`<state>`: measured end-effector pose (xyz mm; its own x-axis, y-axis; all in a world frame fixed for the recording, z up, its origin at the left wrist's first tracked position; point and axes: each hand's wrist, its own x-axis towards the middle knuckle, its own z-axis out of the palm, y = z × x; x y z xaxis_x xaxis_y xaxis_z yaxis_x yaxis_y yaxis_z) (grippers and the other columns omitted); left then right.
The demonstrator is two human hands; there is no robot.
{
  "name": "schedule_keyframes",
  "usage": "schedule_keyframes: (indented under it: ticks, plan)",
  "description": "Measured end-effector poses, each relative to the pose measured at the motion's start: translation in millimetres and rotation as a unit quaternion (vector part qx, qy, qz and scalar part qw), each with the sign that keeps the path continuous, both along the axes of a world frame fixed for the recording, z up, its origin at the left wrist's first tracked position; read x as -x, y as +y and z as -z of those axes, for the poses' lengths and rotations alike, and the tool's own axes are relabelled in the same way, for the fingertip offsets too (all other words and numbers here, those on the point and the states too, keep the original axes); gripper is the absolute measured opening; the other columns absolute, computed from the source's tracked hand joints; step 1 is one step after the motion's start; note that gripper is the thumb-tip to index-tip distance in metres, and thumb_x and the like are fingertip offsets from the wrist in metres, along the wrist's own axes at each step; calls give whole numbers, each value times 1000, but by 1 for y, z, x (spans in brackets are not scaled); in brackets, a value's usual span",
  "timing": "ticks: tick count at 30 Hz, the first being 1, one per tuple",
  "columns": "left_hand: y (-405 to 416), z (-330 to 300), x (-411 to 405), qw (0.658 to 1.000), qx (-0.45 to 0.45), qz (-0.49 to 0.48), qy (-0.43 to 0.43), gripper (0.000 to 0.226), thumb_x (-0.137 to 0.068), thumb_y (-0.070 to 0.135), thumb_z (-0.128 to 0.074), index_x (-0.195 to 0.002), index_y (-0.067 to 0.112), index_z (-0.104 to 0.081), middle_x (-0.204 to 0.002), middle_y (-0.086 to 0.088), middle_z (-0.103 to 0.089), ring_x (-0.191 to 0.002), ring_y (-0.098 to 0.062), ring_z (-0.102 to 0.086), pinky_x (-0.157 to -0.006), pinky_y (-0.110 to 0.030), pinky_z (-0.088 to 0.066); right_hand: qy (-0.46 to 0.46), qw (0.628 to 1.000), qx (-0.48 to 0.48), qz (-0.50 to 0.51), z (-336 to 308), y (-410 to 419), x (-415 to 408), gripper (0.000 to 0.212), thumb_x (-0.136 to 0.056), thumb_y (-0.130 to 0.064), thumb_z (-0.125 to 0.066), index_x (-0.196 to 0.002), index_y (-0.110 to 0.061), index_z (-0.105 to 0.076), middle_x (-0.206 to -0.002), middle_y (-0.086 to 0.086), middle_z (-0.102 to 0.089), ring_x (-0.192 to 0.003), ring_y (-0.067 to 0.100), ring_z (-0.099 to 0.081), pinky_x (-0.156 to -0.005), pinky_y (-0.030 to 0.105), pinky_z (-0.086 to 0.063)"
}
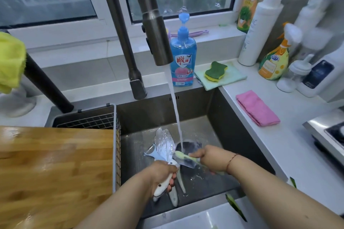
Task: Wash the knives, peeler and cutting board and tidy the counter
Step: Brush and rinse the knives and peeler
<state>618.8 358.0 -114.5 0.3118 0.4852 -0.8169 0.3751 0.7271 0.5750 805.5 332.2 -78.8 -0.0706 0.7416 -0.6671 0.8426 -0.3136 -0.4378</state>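
Both hands low over the sink (214, 109), close together but not touching. Left hand (162, 174) curled round a bundle of handles: white knife handles plus the peeler, gripped as one fan. Knives (165, 145) point up and away, blades wet, spread just left of the water stream (176, 109). Peeler (151, 153), pale blue, sits at the left edge of the fan, touching the blades. Right hand (208, 158) grips a yellow-green brush (183, 155), its head laid against a blade near where the stream lands. Red string on the right wrist.

Tap (156, 39) running, water falling past the blades into the basin. Cutting board (55, 173), wooden, surface wet-looking, lies across the left part of the sink, over a wire rack (87, 121), beside the left forearm.

Step, as judged: scrubbing blades under running water; board appears not yet in hand. Next move likely calls for turning the fan to reach the other faces, brush stroking away from the edges, left grip kept firm since handles are wet and several are held at once.

Further out: blue dish soap bottle (183, 55) behind the sink, green-yellow sponge (216, 70) on a pale cloth (223, 78), pink cloth (257, 108) folded on the right counter. Green peel scraps (235, 206) at the sink's near right rim, tidying still to do.
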Motion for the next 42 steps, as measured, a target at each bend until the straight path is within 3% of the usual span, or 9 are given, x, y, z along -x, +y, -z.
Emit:
schedule_keyframes:
  ticks: [4, 9, 14, 18, 22, 26, 31, 35, 42]
  plan:
    - [3, -2, -2, 1000, -5, -6, -10, 18, -95, 10, -55, -81, 9, -44, -58, -6, -45, -39, -12, -37, -37, -14, -31, -57, 998, 0, 25, -2, 6, -11, 61, -91, 6, -33, -143, -25, -43, -104, 3, -59, -77, 21, -55, -73, 19, -47]
    - [1, -2, -6, 1000, -18, -5, -8, 19, -96, 14, -55, -83, 10, -43, -59, -6, -43, -39, -12, -36, -38, -15, -30, 20, 999, 6, 42, -3, 2, -6, 55, -92, 2, -31, -135, -27, -52, -65, -1, -51, -46, 12, -44, -46, 21, -42]
    - [5, -9, -11, 999, -16, -21, -27, 20, -96, 18, -56, -82, 13, -42, -57, -4, -43, -41, -12, -35, -39, -15, -28, -52, 997, -28, 45, -3, 11, -16, 45, -85, 7, -40, -118, -23, -46, -84, 10, -57, -72, 26, -60, -65, 40, -58]
    - [6, -9, -12, 999, -20, -27, -25, 21, -95, 17, -57, -82, 12, -42, -56, -4, -44, -41, -12, -35, -40, -16, -29, -6, 1000, -21, 18, -6, 6, -11, 27, -94, -6, -38, -110, -25, -49, -75, 2, -55, -54, 17, -50, -49, 28, -44]
    - [6, -12, -12, 999, -26, -34, -30, 20, -96, 17, -57, -84, 13, -40, -56, -4, -44, -40, -12, -36, -40, -17, -29, -70, 996, -45, 10, -10, 10, -17, 37, -92, -1, -41, -118, -26, -50, -80, 4, -54, -66, 21, -53, -63, 37, -54]
    - [5, -13, -13, 998, -28, -45, -27, 19, -96, 16, -57, -83, 13, -42, -56, -4, -43, -39, -12, -35, -40, -16, -28, 51, 998, -23, 32, -21, 3, -12, 19, -98, -23, -41, -110, -26, -55, -66, 0, -56, -47, 14, -50, -46, 23, -44]
    - [4, -13, -12, 998, -27, -52, -33, 18, -96, 15, -56, -86, 12, -42, -58, -4, -44, -41, -12, -36, -39, -17, -29, 9, 994, -66, 89, -12, 4, -15, 22, -97, -19, -38, -110, -26, -54, -73, 4, -53, -63, 25, -57, -60, 37, -54]
    - [3, -13, -14, 997, -29, -56, -35, 20, -95, 15, -57, -83, 12, -42, -57, -4, -43, -40, -12, -35, -39, -16, -29, 81, 993, -34, 72, -18, -6, -9, 16, -99, -26, -42, -107, -24, -56, -68, 2, -55, -46, 12, -48, -45, 23, -43]
    - [4, -15, -13, 997, -27, -65, -39, 20, -95, 14, -57, -83, 12, -42, -55, -4, -44, -40, -12, -35, -39, -16, -29, 69, 990, -65, 102, -14, -4, -16, 13, -98, -22, -43, -105, -23, -54, -66, 1, -57, -49, 16, -52, -46, 27, -46]
